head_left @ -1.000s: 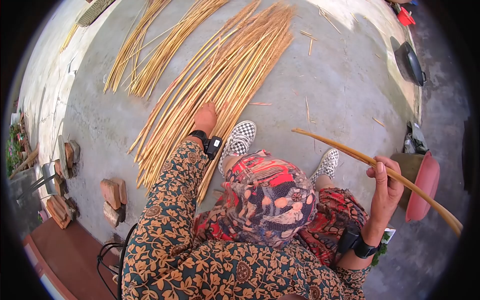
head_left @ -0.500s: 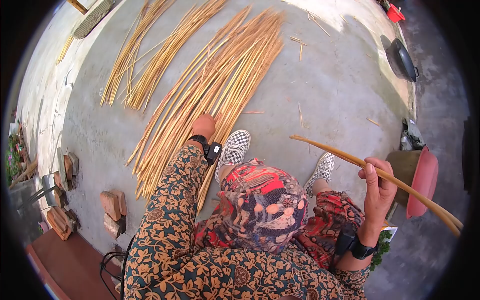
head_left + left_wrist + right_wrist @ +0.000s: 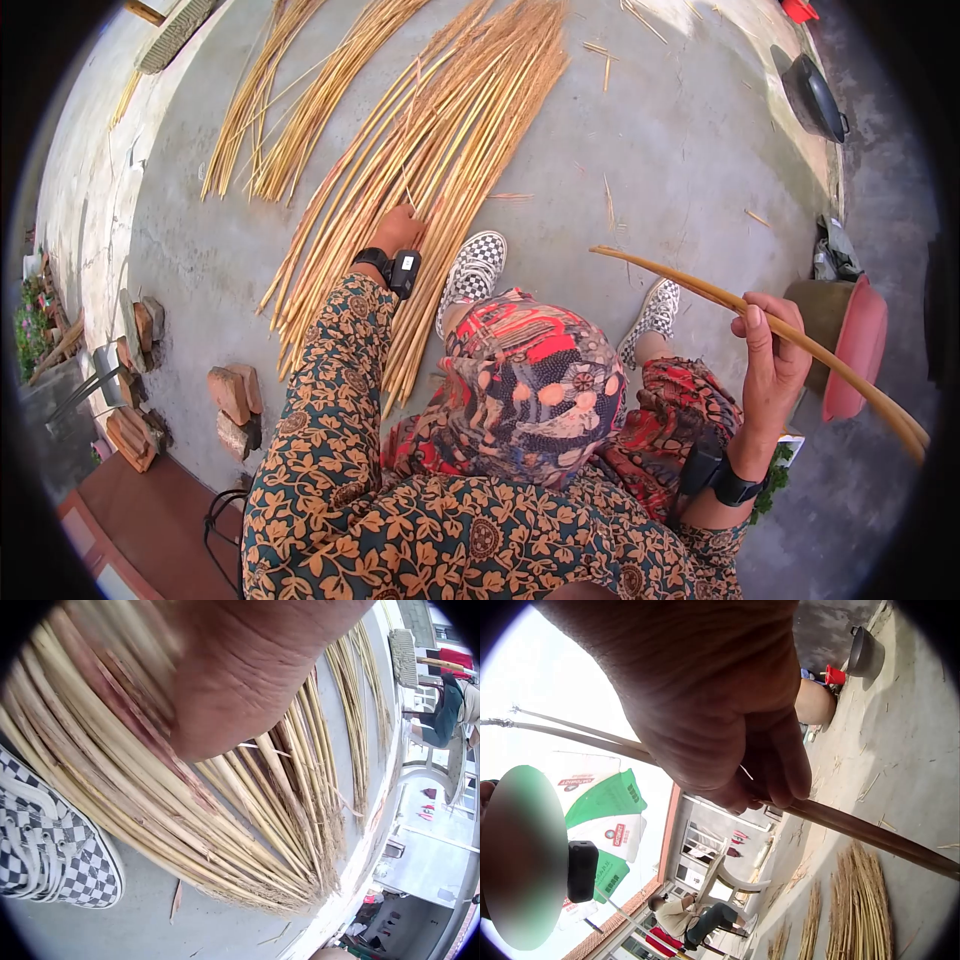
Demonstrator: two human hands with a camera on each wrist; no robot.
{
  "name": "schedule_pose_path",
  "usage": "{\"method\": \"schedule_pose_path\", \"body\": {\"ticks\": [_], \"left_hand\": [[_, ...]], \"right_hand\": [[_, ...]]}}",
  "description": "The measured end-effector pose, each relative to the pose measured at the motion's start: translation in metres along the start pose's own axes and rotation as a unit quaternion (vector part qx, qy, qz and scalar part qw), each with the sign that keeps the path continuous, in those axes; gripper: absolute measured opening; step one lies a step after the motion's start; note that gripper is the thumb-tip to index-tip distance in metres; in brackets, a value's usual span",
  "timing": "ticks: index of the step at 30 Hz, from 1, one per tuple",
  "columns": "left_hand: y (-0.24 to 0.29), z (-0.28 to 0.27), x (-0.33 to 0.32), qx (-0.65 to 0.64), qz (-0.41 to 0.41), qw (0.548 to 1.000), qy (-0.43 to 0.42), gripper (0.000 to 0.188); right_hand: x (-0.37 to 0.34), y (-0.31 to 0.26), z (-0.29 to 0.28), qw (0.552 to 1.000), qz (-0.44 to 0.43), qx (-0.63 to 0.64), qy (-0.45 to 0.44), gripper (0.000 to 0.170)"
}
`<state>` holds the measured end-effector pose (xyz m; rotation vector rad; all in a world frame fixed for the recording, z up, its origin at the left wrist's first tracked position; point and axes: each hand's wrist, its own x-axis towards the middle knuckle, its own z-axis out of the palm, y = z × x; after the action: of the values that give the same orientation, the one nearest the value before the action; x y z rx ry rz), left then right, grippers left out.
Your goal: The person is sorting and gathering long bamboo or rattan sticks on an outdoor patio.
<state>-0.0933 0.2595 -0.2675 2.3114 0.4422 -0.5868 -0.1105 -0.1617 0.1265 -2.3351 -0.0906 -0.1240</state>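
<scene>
A wide bundle of long dry yellow stalks (image 3: 440,190) with brown feathery tops lies on the concrete floor in the head view. My left hand (image 3: 398,230) reaches down onto the middle of it, beside a checkered shoe (image 3: 472,272). In the left wrist view, the left hand (image 3: 247,682) covers part of the stalks and its fingertips are hidden; I cannot tell whether they grip any. Off to the right, my right hand (image 3: 775,345) pinches long tan stalks (image 3: 845,378) between thumb and fingers. The right wrist view shows two stalks (image 3: 877,838) passing through that hand.
Two smaller stalk bundles (image 3: 330,100) lie farther off at the left. Bricks (image 3: 235,395) stand near a brown surface (image 3: 150,510). At right are a pink basin (image 3: 858,350) and a black pan (image 3: 815,98). A person (image 3: 694,919) sits in the background.
My left hand has shifted slightly left over the bundle, with its fingers drawn in more. My right hand keeps its hold on the stalks, nearly unmoved.
</scene>
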Motion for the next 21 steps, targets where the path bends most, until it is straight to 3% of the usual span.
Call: {"method": "schedule_pose_path", "body": {"ticks": [2,5,8,9,12,16,19,20,21], "left_hand": [[-0.01,0.002,-0.002,-0.11,0.002,0.994,0.02,0.025],[-0.011,-0.001,-0.005,-0.267,-0.071,0.959,-0.06,0.024],[-0.001,-0.003,-0.017,-0.106,-0.015,0.993,-0.052,0.025],[0.001,0.003,-0.02,-0.099,-0.034,0.993,-0.059,0.03],[0.017,0.015,-0.03,0.047,0.025,0.999,0.013,0.037],[0.025,0.015,-0.026,0.074,-0.021,0.997,-0.017,0.043],[0.023,0.002,-0.022,-0.076,-0.039,0.993,-0.086,0.042],[0.039,-0.016,-0.032,-0.096,-0.04,0.989,-0.106,0.031],[0.031,-0.017,-0.031,-0.244,-0.066,0.957,-0.144,0.026]], "right_hand": [[0.0,-0.001,0.0,1.0,0.002,-0.003,-0.003,0.013],[0.0,-0.001,0.0,1.0,-0.005,-0.011,-0.01,0.013],[0.001,-0.003,0.0,1.0,-0.006,-0.017,-0.014,0.013],[0.002,-0.006,0.001,1.0,-0.001,-0.017,-0.015,0.013],[0.002,-0.007,0.002,1.0,0.005,-0.013,-0.014,0.013],[0.003,-0.003,0.002,1.0,-0.006,-0.01,-0.014,0.013],[0.004,0.0,0.004,0.999,-0.023,-0.031,-0.008,0.013],[0.004,0.001,0.004,0.999,-0.023,-0.033,-0.006,0.013],[0.005,0.002,0.004,0.999,-0.022,-0.035,-0.004,0.013]]}}
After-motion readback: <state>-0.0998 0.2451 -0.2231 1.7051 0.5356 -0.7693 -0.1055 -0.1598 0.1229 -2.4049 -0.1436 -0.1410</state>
